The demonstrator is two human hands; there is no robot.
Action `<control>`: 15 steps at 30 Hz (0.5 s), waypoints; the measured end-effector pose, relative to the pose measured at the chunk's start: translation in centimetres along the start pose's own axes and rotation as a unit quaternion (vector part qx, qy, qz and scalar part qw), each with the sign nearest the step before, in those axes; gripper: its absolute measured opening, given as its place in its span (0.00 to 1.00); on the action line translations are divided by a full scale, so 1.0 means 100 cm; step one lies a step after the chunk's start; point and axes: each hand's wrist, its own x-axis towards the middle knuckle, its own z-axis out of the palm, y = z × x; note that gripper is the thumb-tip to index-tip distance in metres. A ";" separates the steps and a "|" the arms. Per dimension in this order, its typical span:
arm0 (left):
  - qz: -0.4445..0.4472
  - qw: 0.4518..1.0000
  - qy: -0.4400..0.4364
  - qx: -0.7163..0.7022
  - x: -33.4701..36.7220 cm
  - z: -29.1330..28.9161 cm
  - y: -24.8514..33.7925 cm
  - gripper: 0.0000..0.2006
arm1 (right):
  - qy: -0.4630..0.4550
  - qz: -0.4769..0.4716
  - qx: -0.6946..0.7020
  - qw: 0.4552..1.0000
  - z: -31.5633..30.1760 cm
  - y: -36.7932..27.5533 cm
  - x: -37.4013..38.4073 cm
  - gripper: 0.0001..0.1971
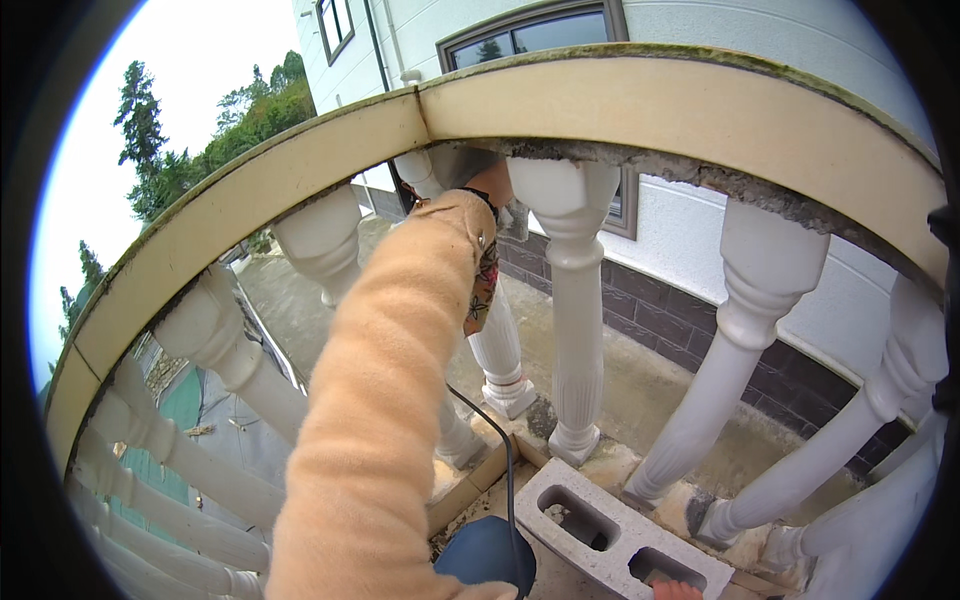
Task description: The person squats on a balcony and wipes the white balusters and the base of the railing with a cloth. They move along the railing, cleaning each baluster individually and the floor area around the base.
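Observation:
My left arm, in a fuzzy peach sleeve, stretches up to the corner of a balustrade. There my left hand [492,183] is tucked beneath the stone top rail [600,100], close to a white baluster [575,300]. A dark band circles the wrist, and flower-patterned cloth [482,295] shows along the sleeve. Its fingers are hidden, with a grey surface [460,165] beside them that I cannot identify. At the bottom edge, a small part of my right hand [677,591] shows by a grey hollow concrete block [622,545]; its fingers are mostly cut off.
White balusters [765,280] line both sides under the rail. A black cable [500,430] curves down past a smooth blue shape [485,555], only partly seen. Beyond stands a white-walled house [680,230] with a dark brick base [640,305]. Trees [145,130] rise at far left.

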 end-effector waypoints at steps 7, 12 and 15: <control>0.020 0.999 -0.036 -0.023 0.028 0.003 0.007 0.15 | 0.073 -0.024 0.020 0.997 -0.019 -0.008 0.006 0.14; 0.037 0.998 -0.052 -0.023 0.032 -0.001 0.015 0.14 | 0.011 -0.021 0.103 0.994 -0.014 -0.002 0.007 0.23; 0.045 0.997 -0.067 -0.020 0.022 -0.005 0.013 0.14 | 0.014 -0.032 0.125 0.992 -0.009 0.003 0.005 0.26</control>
